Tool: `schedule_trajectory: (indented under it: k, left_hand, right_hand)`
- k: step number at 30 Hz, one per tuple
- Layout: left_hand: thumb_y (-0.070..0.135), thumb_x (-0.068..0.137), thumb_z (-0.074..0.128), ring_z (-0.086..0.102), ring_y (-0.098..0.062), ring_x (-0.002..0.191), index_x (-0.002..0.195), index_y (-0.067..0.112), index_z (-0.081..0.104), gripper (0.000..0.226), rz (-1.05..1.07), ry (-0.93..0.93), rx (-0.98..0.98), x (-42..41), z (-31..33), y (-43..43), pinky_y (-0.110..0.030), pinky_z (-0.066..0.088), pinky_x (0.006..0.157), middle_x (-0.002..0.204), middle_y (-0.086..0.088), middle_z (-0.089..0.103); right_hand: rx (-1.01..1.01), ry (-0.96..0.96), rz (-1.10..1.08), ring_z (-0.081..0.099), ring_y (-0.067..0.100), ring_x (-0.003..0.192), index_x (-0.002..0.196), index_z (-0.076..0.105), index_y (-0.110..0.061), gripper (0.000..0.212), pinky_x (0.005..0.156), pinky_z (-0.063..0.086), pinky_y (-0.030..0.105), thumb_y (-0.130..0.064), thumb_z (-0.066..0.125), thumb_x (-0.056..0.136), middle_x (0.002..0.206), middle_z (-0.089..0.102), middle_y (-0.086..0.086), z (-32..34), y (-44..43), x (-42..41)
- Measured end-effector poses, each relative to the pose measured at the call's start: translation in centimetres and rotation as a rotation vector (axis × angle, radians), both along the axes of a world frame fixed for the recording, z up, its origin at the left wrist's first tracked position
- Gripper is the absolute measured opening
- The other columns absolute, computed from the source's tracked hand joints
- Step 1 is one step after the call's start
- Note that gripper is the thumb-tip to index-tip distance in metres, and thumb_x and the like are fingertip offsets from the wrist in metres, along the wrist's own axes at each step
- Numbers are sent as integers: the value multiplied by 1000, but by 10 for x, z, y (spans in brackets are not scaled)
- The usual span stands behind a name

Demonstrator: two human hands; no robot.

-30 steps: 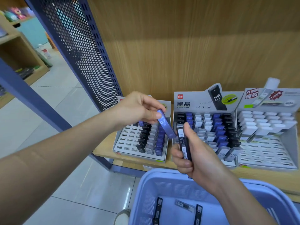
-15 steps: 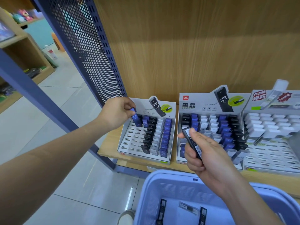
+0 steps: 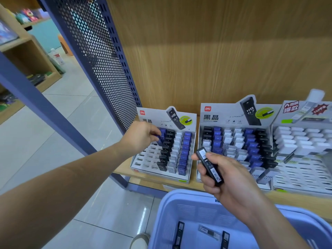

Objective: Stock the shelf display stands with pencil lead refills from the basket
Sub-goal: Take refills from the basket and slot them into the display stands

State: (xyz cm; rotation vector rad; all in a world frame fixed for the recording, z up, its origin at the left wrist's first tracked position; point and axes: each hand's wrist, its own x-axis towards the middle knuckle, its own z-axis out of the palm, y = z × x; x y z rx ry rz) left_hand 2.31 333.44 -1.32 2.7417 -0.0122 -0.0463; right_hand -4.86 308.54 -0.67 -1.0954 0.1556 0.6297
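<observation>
My left hand [image 3: 142, 136] pinches a blue lead refill [image 3: 160, 139] and holds it at a slot in the blue column of the left display stand [image 3: 149, 163]. That stand carries columns of blue, black and grey refills, and its left columns show bare slots. My right hand [image 3: 224, 177] grips a black lead refill [image 3: 209, 166] in front of the middle display stand [image 3: 233, 112], above the blue basket [image 3: 168, 211]. Three more refills [image 3: 206, 230] lie on the basket's floor.
A third stand [image 3: 305, 173] with white refills sits at the right on the wooden shelf [image 3: 291, 198]. A blue perforated metal panel [image 3: 100, 65] rises left of the stands. Tiled floor and another wooden shelf unit [image 3: 27, 56] lie to the left. A shoe tip [image 3: 141, 239] shows below.
My left hand carried the blue refill from mid-air by my right hand over to the left stand and lowered it into the blue column. My right hand tilted its black refill and stayed near the middle stand.
</observation>
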Motion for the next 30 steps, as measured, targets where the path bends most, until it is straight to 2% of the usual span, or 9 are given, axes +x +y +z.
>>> schedule_trajectory:
  k: [3,7,11,15,18,20,22,26,30]
  left_hand:
    - [8,89,63,62,-16,105,110,14,71,24,-15,-18,22,5,-9,2,-11,39,93,113,0,68]
    - [-8,86,58,56,-12,91,110,7,70,31,-133,-33,75,7,-22,1,5,32,79,103,-2,61]
    - [12,85,62,58,-13,86,93,31,69,21,-64,-127,204,11,-30,5,-33,49,86,82,16,60]
    - [17,85,64,61,-19,87,87,27,72,12,-81,-57,248,13,-13,-1,-35,48,86,86,9,69]
    - [13,87,64,64,-13,81,92,16,75,12,34,16,-51,12,15,-16,-28,53,81,88,3,72]
    - [14,90,63,64,-11,76,99,14,73,14,55,236,-460,3,39,-29,-27,56,78,91,-2,73]
    - [10,92,59,66,-13,82,109,14,69,20,-74,434,-698,-8,61,-42,-26,56,78,104,-6,71]
    - [2,86,63,65,-11,90,104,17,70,25,-283,488,-691,-21,82,-64,-22,54,83,114,-9,68]
    - [2,77,72,67,-12,70,92,3,71,16,-172,392,-710,-22,83,-71,-22,57,70,79,-10,72]
  right_hand:
    - [23,6,13,39,14,52,95,75,2,35,41,25,23,-12,43,97,70,53,7,0,2,0]
    - [32,14,3,47,15,54,98,74,4,29,42,30,23,-9,48,95,70,55,7,2,2,0]
    - [32,-3,-11,54,15,58,113,65,8,33,44,40,24,-13,57,89,69,59,8,0,2,0]
    - [30,-57,17,60,14,66,106,73,-1,29,53,50,25,-14,61,82,73,62,9,-1,2,0]
    - [39,-72,5,65,16,74,105,73,-2,22,62,54,26,0,59,89,84,65,10,-3,0,0]
    - [46,-74,-4,67,19,76,107,71,2,23,65,56,26,1,60,87,88,66,15,-3,-1,0]
    - [53,-79,-10,68,18,74,108,68,5,26,63,56,25,-2,61,84,88,68,16,-1,-1,0]
    - [116,-72,-28,60,12,63,107,69,3,23,58,52,20,0,52,92,77,66,9,2,1,0]
    - [180,-7,-50,54,13,58,109,66,4,26,54,47,20,-7,47,96,76,65,12,5,2,-2]
